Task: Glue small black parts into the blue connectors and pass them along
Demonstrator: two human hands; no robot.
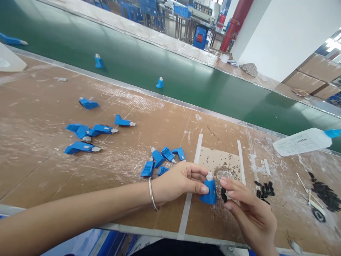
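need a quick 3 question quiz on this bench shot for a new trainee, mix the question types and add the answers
1. Multiple choice: what does the left hand hold?
a) a cotton swab
b) a blue plastic part
c) a labelled bottle

2. True or false: the right hand is empty.

3. Fill in the blank: the conveyor belt beyond the cardboard is ____ in colour.

Key:
1. b
2. False; it pinches a small black piece between thumb and fingers.
3. green
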